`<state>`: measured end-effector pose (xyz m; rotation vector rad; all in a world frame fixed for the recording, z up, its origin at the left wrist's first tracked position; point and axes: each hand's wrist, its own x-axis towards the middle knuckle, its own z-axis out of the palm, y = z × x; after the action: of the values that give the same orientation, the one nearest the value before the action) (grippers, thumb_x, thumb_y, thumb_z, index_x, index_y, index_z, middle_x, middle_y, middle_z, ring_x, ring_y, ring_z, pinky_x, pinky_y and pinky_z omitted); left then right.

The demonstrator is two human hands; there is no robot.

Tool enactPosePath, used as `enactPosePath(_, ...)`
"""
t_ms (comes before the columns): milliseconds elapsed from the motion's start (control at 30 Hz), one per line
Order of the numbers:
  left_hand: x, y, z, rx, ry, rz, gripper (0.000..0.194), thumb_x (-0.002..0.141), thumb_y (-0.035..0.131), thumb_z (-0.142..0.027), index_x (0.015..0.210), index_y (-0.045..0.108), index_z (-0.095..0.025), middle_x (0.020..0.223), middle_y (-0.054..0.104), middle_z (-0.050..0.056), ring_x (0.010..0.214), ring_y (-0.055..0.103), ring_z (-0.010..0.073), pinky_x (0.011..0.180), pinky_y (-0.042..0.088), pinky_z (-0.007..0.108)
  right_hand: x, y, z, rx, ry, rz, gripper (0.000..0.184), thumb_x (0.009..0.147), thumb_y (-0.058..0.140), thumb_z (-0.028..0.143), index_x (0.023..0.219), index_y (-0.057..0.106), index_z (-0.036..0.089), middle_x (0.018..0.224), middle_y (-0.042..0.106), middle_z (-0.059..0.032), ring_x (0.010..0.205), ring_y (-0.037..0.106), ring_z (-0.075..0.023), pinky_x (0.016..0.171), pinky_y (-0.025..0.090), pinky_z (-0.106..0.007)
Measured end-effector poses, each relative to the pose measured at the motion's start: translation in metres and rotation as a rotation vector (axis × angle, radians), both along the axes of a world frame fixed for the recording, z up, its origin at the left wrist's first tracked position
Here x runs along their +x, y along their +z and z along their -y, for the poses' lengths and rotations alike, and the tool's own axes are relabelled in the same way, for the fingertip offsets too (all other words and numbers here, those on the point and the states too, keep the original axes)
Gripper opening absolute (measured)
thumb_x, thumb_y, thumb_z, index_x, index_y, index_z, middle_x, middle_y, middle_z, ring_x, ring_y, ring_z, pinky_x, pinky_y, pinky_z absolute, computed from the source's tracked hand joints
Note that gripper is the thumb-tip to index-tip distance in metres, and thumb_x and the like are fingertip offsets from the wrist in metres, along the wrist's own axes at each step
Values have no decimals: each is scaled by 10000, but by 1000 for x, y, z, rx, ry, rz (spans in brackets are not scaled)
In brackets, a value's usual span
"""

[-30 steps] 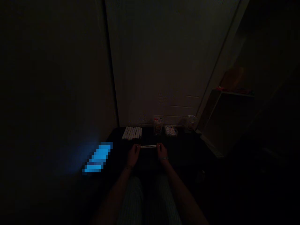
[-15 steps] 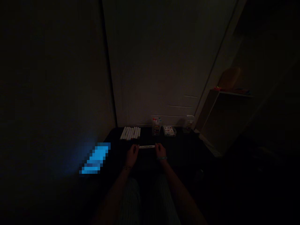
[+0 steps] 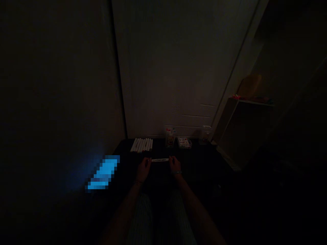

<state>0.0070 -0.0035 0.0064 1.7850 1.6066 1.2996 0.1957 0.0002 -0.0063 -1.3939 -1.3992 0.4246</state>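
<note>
A white marker (image 3: 160,160) with dark print along its side lies crosswise between my two hands, roughly level. My left hand (image 3: 144,167) pinches its left end, and my right hand (image 3: 175,164) grips its right end. Beyond my left hand, several white markers (image 3: 141,145) lie side by side in a row on the dark table (image 3: 199,163). Behind the held marker stands a clear container (image 3: 170,139) with red and blue-green tips at its top. The dim light hides the fine detail of my fingers.
A flat patterned box (image 3: 184,142) and another clear container (image 3: 205,134) stand toward the table's back right, before a pale wall panel (image 3: 176,75). On the left glows a blurred blue screen (image 3: 103,173). To the right is a cabinet (image 3: 245,132) with things on top.
Both hands keep hold of the marker in nearly the same place. Only a very slight shift of the whole view shows.
</note>
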Motion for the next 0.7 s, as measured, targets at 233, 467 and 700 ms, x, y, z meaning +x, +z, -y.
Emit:
enactPosePath(233, 1, 1, 1, 4, 0, -6, 351, 792, 332, -484, 817, 537, -200, 687, 599, -8, 614, 537, 119, 566, 371, 208, 0, 1, 0, 0, 17, -7, 333, 820, 345, 427, 752, 562, 184, 651, 569, 9, 577, 491, -96, 544, 348, -181)
enactPosePath(467, 1, -4, -2, -8, 14, -8, 352, 788, 337, -487, 814, 534, -197, 680, 592, -9, 605, 528, 114, 560, 365, 206, 1, 2, 2, -2, -2, 3, 336, 815, 344, 424, 729, 556, 177, 620, 543, 18, 576, 479, -96, 533, 337, -181)
enactPosePath(700, 1, -1, -1, 9, 16, -28, 337, 790, 339, -468, 796, 534, -194, 668, 582, -4, 599, 519, 117, 569, 365, 213, 0, 3, 3, -9, 4, -13, 336, 813, 345, 426, 761, 570, 181, 644, 565, 7, 601, 500, -110, 541, 349, -189)
